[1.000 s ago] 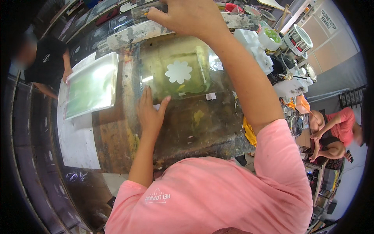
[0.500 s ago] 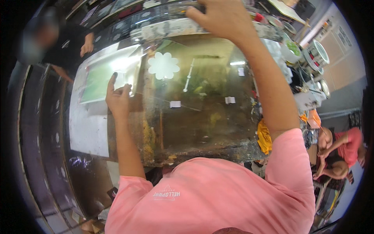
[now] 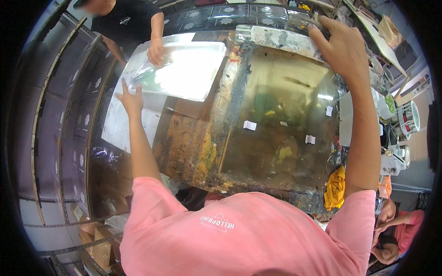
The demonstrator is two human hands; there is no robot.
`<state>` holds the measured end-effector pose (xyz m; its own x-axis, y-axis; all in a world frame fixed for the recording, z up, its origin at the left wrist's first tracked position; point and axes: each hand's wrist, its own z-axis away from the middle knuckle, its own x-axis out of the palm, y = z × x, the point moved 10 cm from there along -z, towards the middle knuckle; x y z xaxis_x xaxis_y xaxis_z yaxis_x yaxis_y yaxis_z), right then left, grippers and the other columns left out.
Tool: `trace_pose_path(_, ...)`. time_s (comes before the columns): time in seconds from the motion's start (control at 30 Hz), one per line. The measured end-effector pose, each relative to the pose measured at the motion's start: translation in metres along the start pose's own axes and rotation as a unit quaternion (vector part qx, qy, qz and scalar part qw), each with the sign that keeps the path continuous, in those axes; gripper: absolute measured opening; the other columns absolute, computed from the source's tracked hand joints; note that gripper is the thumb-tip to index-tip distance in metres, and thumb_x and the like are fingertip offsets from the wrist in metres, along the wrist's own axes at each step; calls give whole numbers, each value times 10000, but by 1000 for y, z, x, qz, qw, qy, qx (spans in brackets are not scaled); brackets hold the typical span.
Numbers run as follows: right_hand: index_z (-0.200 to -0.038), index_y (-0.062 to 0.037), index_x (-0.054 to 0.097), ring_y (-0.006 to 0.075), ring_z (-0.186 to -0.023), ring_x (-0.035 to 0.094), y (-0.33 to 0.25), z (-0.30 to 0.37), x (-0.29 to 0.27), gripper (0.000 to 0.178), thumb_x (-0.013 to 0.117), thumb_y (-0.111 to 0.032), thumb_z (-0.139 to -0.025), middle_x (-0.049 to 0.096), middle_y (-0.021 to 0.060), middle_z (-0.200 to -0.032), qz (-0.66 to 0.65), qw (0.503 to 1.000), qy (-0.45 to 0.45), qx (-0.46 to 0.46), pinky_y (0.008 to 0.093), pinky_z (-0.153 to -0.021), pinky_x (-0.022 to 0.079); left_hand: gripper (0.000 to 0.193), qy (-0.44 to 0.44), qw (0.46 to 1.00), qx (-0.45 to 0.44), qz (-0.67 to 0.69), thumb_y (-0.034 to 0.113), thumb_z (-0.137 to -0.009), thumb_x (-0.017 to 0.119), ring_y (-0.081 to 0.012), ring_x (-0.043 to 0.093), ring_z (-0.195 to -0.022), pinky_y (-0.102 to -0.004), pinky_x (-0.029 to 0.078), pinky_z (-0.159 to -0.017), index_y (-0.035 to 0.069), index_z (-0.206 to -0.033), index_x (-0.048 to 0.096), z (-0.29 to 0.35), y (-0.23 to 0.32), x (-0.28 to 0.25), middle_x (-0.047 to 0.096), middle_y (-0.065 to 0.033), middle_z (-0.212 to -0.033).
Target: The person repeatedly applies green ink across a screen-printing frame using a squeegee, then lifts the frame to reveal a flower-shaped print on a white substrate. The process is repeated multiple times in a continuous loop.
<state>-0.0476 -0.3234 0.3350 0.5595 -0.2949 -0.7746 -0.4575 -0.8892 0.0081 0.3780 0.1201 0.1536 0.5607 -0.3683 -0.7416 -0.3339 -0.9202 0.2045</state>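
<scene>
My left hand [image 3: 130,99] is open, its fingers spread beside a clear plastic sheet [image 3: 149,76] at the left. That sheet lies slanted over a stack of glossy sheets [image 3: 193,69], bright with glare. Whether my fingertips touch it is hard to tell. Another person's hand [image 3: 156,52] is on the stack's far side. My right hand [image 3: 343,46] is raised at the far right, with thumb and fingers curled by the end of a paint-smeared bar [image 3: 281,41]. What it grips there is hidden. Below it lies a glass-like work surface [image 3: 271,156] with small white tabs [image 3: 250,125].
A person in black [image 3: 124,23] stands at the far left. Racks [image 3: 69,115] holding flower-printed sheets line the left side. On the right are a yellow cloth [image 3: 334,188], tubs [image 3: 409,117] and a seated person [image 3: 400,230]. White paper [image 3: 122,124] lies under the stack.
The clear sheet with a white flower print has left the glass-like surface. My left hand has moved left, and the other person's hand has come onto the stack. The view has shifted.
</scene>
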Motion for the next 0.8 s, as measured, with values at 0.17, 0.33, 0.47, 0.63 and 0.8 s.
trace_pose_path(0.17, -1011, -12, 742, 433, -927, 700, -6, 2, -9, 522, 558, -499, -964, 746, 218, -943, -14, 999, 41, -8, 538, -883, 488, 678, 16, 977, 213, 6, 451, -1054, 599, -433, 257, -1595, -657, 167, -1266, 138, -1628, 421, 70, 97, -31, 344, -199, -1706)
trace_pose_path(0.33, -1089, -21, 746, 412, -982, 703, -6, -5, -7, 522, 578, -501, -970, 745, 233, -1030, 1, 999, 37, -18, 519, -912, 489, 599, -215, 933, 288, 27, 480, -1117, 423, -359, 275, -1600, -640, 113, -1286, 116, -1589, 489, 133, 161, 30, 382, -147, -1697)
trace_pose_path(0.47, -1175, 0, 732, 408, -1024, 684, -3, 5, 1, 530, 589, -473, -984, 738, 244, -1069, -4, 1000, -1, -2, 480, -950, 468, 593, -240, 941, 228, 69, 483, -1119, 398, -357, 326, -1579, -659, 131, -1277, 112, -1566, 517, 135, 153, 54, 435, -131, -1669)
trace_pose_path(0.63, -1172, 5, 735, 379, -1019, 697, -4, 8, 2, 531, 580, -469, -989, 748, 217, -1049, 14, 1000, -19, 7, 472, -954, 459, 590, -278, 930, 145, 193, 496, -1115, 381, -383, 513, -1437, -648, 159, -1269, 82, -1443, 644, 100, 142, 57, 619, -157, -1497)
trace_pose_path(0.8, -1181, 18, 738, 376, -1007, 704, -3, 3, 0, 554, 571, -474, -989, 757, 203, -1056, 16, 1000, -7, 7, 477, -948, 466, 590, -311, 910, 148, 230, 475, -1111, 376, -393, 581, -1362, -581, 210, -1265, 54, -1373, 696, 65, 142, 50, 671, -181, -1425)
